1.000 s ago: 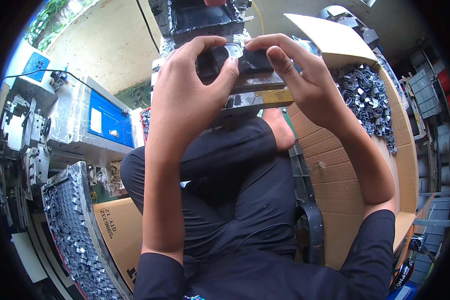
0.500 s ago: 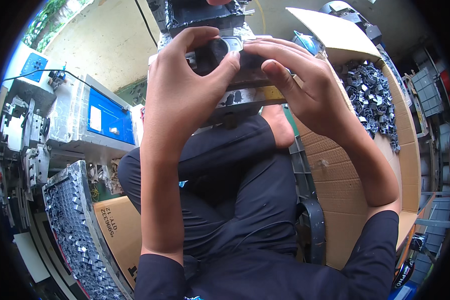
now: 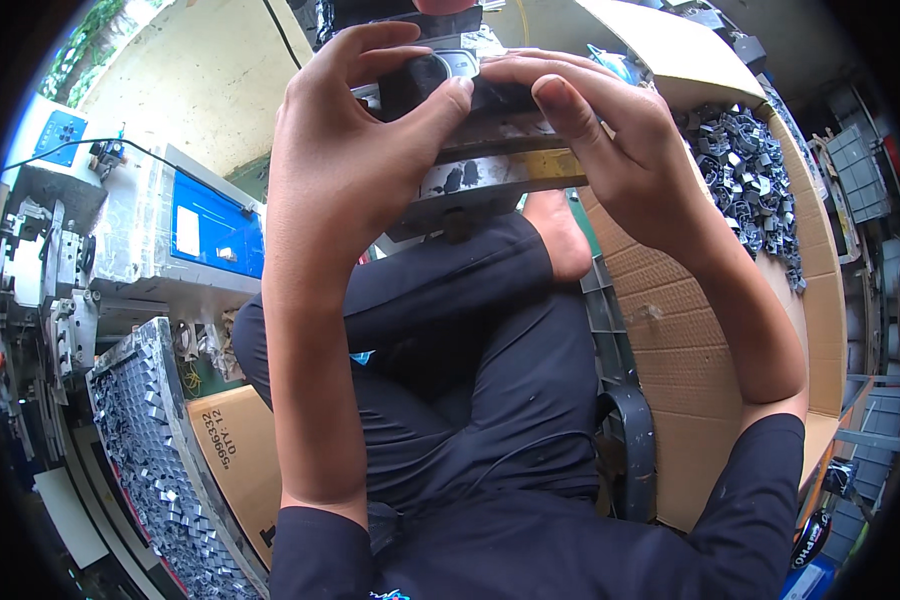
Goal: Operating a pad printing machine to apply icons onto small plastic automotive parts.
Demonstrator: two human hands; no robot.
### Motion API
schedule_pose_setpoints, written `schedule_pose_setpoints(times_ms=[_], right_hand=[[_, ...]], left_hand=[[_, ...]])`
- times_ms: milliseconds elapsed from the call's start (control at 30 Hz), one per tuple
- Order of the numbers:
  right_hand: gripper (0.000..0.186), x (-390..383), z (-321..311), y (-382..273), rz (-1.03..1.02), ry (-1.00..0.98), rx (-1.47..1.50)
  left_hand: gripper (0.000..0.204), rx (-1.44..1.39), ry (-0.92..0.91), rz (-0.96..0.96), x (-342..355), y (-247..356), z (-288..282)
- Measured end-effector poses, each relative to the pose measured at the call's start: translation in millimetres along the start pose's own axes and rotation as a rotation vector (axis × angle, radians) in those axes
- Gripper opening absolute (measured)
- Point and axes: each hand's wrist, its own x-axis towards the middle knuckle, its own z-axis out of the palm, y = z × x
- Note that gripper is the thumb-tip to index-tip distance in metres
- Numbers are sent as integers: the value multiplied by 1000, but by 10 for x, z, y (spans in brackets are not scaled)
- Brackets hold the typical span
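Between the thumb and fingers of my left hand [image 3: 335, 160] is a small grey, rounded metal-looking piece [image 3: 460, 64]. My left thumb presses its near edge, and the curled fingers lie around its far left side. My right hand [image 3: 635, 145] is beside it with fingers stretched toward the left and thumb apart. Its fingertips are at the piece's right end; whether they press on it I cannot tell. Both hands are over a dark machine bed, above a worn metal bar [image 3: 500, 175] with a yellow patch. My hands hide much of the machine.
To the right stands a large open cardboard box [image 3: 670, 380] with many small grey metal parts [image 3: 745, 185]. A tray of similar parts [image 3: 165, 470] leans at the lower left, beside another carton [image 3: 235, 450]. A grey cabinet with a blue panel [image 3: 218, 228] is on the left.
The view has shifted slightly, so the machine and both hands appear a little higher. The left hand keeps its pinch on the grey piece, and the right fingers stay at its right end.
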Motion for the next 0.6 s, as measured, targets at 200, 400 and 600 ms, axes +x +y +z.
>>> schedule_pose_setpoints(times_ms=[200,400,600], right_hand=[[38,-21,-75,13,61,-82,14],[37,-10,-107,15,62,-170,-38],[36,-15,8,59,11,2,31]], left_hand=[[57,-5,-2,-26,-3,-12,16],[59,6,2,-20,-1,-30,18],[54,34,24,27,4,-46,28]])
